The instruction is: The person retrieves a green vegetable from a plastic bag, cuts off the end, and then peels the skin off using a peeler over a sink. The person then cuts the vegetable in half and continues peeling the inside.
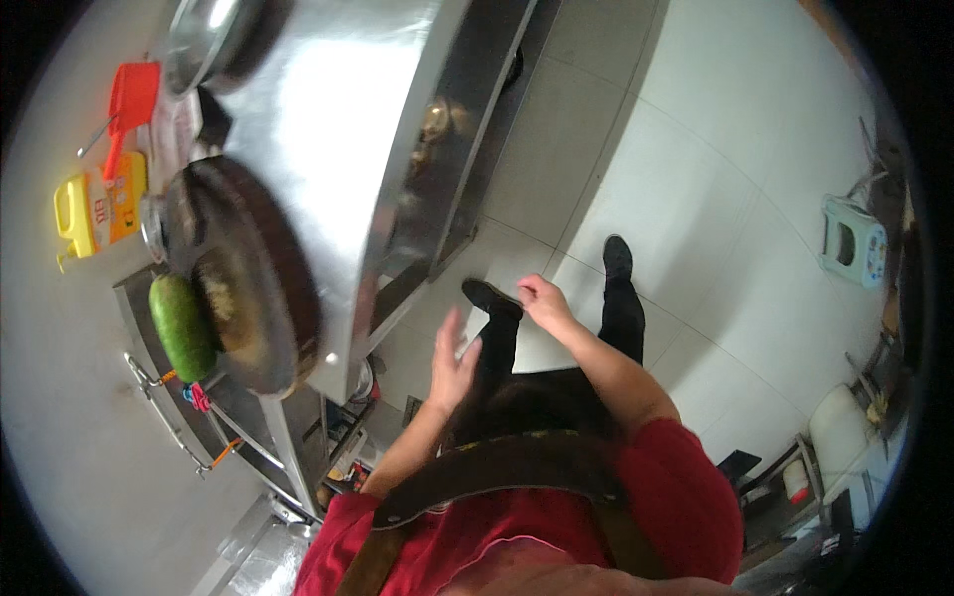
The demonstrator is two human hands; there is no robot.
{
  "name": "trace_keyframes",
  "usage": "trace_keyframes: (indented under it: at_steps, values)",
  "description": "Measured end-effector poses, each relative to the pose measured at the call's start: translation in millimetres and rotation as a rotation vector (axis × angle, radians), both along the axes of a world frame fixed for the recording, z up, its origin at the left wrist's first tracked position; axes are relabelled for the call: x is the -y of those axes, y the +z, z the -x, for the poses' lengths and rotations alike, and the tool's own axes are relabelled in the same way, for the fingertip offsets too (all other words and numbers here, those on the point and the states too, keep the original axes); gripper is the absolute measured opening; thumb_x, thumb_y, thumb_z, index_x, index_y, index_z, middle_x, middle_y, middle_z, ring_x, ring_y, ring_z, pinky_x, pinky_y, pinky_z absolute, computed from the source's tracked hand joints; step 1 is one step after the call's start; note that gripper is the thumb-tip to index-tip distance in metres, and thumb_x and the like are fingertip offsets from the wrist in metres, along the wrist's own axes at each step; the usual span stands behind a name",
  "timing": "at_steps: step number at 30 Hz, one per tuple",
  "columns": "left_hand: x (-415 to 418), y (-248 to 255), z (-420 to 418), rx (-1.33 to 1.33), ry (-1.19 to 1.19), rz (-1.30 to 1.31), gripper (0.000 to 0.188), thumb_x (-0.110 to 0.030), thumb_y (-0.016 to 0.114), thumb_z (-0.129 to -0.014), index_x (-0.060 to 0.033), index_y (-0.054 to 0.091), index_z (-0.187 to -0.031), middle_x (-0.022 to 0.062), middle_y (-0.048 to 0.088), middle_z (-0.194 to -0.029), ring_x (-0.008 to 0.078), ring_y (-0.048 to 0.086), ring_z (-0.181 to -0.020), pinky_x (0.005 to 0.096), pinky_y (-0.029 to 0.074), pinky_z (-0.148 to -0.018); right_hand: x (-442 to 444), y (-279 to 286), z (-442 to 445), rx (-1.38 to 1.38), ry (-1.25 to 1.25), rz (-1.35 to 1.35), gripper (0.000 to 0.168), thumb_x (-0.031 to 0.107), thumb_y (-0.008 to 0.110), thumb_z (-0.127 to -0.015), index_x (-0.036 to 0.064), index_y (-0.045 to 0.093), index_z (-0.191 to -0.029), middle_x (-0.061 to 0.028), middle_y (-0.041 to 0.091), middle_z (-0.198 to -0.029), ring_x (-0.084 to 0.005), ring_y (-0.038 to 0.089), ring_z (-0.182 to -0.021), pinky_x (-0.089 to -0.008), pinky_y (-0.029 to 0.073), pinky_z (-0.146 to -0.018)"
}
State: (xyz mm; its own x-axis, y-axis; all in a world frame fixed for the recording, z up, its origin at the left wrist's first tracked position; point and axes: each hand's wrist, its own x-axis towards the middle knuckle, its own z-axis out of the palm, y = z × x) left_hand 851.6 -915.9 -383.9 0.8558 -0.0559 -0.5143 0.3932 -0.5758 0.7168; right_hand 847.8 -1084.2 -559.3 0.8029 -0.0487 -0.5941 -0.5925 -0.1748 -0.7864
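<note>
My left hand point(453, 365) is in the air before my apron, fingers apart, with nothing in it. To its right my right hand point(544, 304) hangs above the floor, fingers curled in; I see nothing in it. Both hands are apart from the steel worktable point(328, 134) on my left. On that table's near end rests a thick, round wooden chopping block point(279, 290), worn hollow, with pale crumbs point(216, 290) on it. A large green gourd point(181, 328), perhaps a winter melon, lies at the block's wall-side edge. A dark object on the block is too blurred to name.
Against the wall are a red plastic scoop point(136, 97) and a yellow jug point(74, 212). A steel bowl point(197, 45) stands farther along the table. Wall rails point(168, 425) are at left. A pale blue plastic stool point(853, 242) is on the tiled floor point(715, 186) at right.
</note>
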Motion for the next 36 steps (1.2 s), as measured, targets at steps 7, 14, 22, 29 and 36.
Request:
trace_keyframes:
  at_steps: [7,14,22,29,36]
  values:
    - [41,-148,-128,0.417,0.441,-0.039,0.076,-0.009,0.063,-0.089,-0.0091,0.016,-0.149,0.0124,0.023,-0.152,0.0274,0.024,-0.14,0.0413,0.024,-0.112,61,-129,74,0.002,-0.175,0.079,0.017,0.019,0.06,-0.09,0.006,0.06,-0.101,-0.0167,0.066,-0.085,-0.0287,0.065,-0.077,-0.0371,0.051,-0.072]
    - [45,-157,-228,0.777,0.408,-0.337,0.094,-0.018,0.077,-0.079,-0.0103,0.014,-0.149,0.0152,0.014,-0.152,0.0299,0.021,-0.14,0.0446,0.021,-0.113,28,-135,77,-0.221,-0.045,-0.25,0.019,0.02,0.06,-0.09,0.005,0.063,-0.101,-0.0154,0.067,-0.087,-0.0268,0.066,-0.082,-0.0373,0.051,-0.074]
    - [72,-138,-287,0.7,0.471,-0.53,0.115,-0.035,0.086,-0.064,-0.0184,0.013,-0.151,0.0222,0.002,-0.153,0.0394,0.008,-0.142,0.0533,0.021,-0.112,18,-147,84,-0.279,-0.181,-0.377,0.018,0.016,0.057,-0.094,0.001,0.059,-0.105,-0.0108,0.066,-0.083,-0.0169,0.063,-0.07,-0.0292,0.052,-0.062]
    - [76,-131,-304,0.713,0.416,-0.511,0.106,-0.032,0.088,-0.062,-0.0116,0.022,-0.143,0.0212,0.024,-0.139,0.0356,0.032,-0.128,0.0514,0.029,-0.108,23,-143,71,-0.34,-0.265,-0.505,0.019,0.014,0.059,-0.092,0.001,0.059,-0.106,-0.0073,0.064,-0.085,-0.0117,0.058,-0.066,-0.0244,0.05,-0.06]
    - [71,-139,-295,0.742,0.561,-0.261,0.102,-0.022,0.085,-0.066,-0.01,0.019,-0.142,0.021,0.022,-0.138,0.0341,0.034,-0.126,0.0472,0.036,-0.106,27,-151,69,-0.33,-0.306,-0.566,0.021,0.017,0.058,-0.093,0.002,0.059,-0.107,-0.0089,0.066,-0.087,-0.013,0.06,-0.066,-0.0249,0.05,-0.06]
